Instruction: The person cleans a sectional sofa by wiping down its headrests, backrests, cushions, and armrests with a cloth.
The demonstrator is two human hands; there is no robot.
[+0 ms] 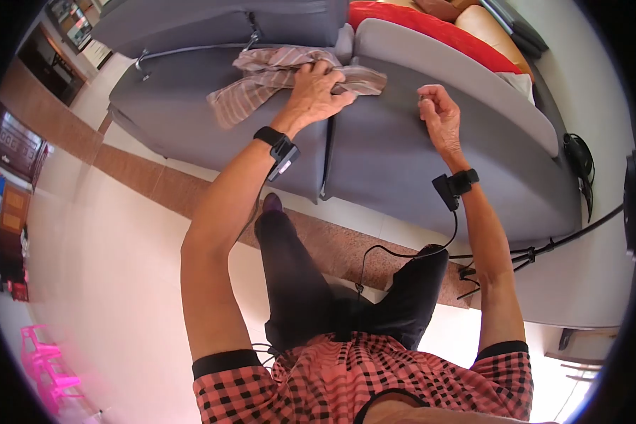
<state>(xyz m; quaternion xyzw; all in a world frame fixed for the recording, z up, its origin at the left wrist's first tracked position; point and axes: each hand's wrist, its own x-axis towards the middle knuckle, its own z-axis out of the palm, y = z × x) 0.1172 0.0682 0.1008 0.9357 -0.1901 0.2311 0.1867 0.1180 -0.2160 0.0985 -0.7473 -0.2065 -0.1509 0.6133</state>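
Note:
A brown and white striped cloth [244, 101] lies bunched across the grey sofa seat [396, 159]. On top of it is my left hand [314, 95], fingers bent into the fabric and the thumb pointing right. Some of the cloth sticks out past the fingers on the right side. My right hand [442, 116] is held over the right seat section, away from the cloth, with its fingers curled toward the thumb. Whatever may be between those fingertips is too small to make out.
Behind the seat stand a grey backrest [466, 81] and a red cushion [438, 28]. A black cable [403, 254] runs from my right wrist past my knee. Black gear [579, 159] hangs at the right wall. Pink stools [49, 367] stand far left.

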